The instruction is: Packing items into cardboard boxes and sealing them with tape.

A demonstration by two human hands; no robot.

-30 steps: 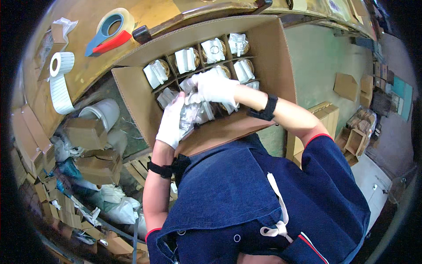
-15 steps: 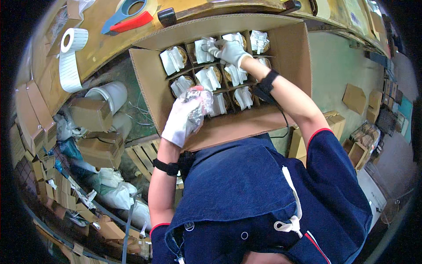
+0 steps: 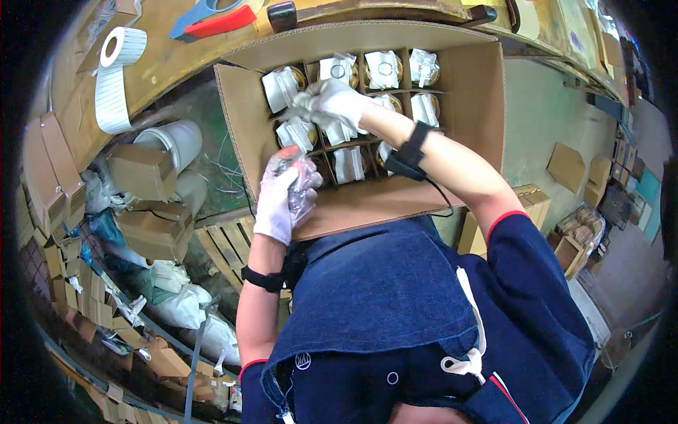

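Observation:
An open cardboard box (image 3: 480, 106) with a divider grid stands before me, its cells filled with gold-topped items in white wrappers (image 3: 385, 69). My left hand (image 3: 277, 199), in a white glove, grips a bundle of clear plastic bags (image 3: 302, 185) at the box's near left corner. My gloved right hand (image 3: 332, 104) reaches into the left-middle cells and pinches a white wrapper there. A black band sits on each wrist.
A roll of white labels (image 3: 116, 67) and a red-and-blue tape dispenser (image 3: 212, 18) lie on the wooden bench beyond the box. Small cardboard boxes (image 3: 148, 169), a white bucket (image 3: 180, 138), filled plastic bags and a wooden pallet (image 3: 222, 240) crowd the floor at left.
My right hand has moved from the box's far middle cells toward its left-middle cells. My left hand with the bags has shifted slightly lower against the box's near corner.

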